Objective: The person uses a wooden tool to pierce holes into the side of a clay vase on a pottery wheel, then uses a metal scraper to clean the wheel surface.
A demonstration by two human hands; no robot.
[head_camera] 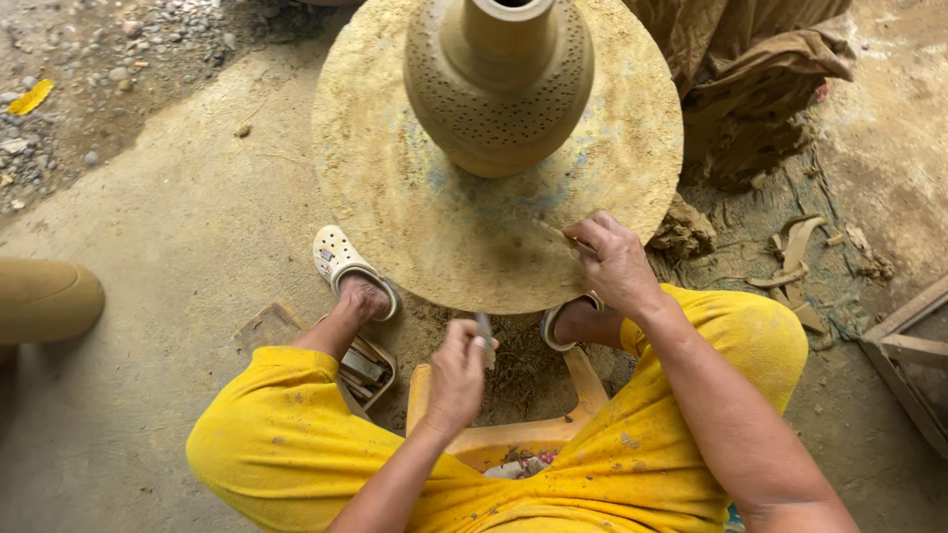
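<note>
A tan clay vase [499, 94], its belly pricked with rows of small holes, stands upright on a round, clay-crusted turntable [415, 212]. My right hand [614, 259] rests at the turntable's near right edge, pinching a thin wooden stick [551, 232] that points left over the disc. My left hand [457, 373] hovers lower, just below the disc's front edge, closed on a small grey blade-like tool [484, 326]. Both hands are apart from the vase.
I sit on an orange plastic stool [504, 439], in yellow shorts, feet in white clogs [339, 259] under the disc. Clay lumps [681, 232] and scraps lie right, cloth [760, 59] beyond, a wooden frame [908, 350] far right, gravel [99, 59] upper left.
</note>
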